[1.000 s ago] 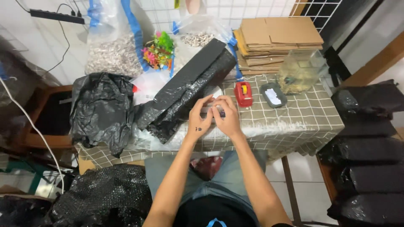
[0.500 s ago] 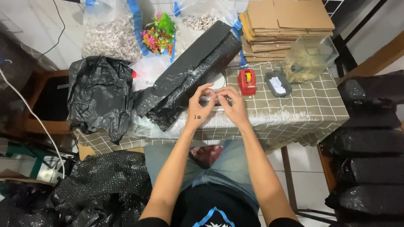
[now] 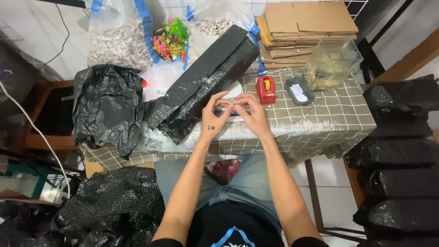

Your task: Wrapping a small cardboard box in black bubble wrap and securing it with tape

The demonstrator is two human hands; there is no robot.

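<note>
Both hands met mid-table, over the checked cloth (image 3: 320, 123). Left hand (image 3: 214, 120) & right hand (image 3: 252, 116) had fingertips pinched together on a small pale item (image 3: 232, 111) between them, too small to tell what it was; fingers curled in, thumbs up. Item sat just right of the long black-wrapped parcel (image 3: 206, 82), w/ the red tape dispenser (image 3: 265, 89) near behind. Crumpled black bag (image 3: 107, 107) lay well left, flat cardboard stack (image 3: 302, 32) at the back.
</note>
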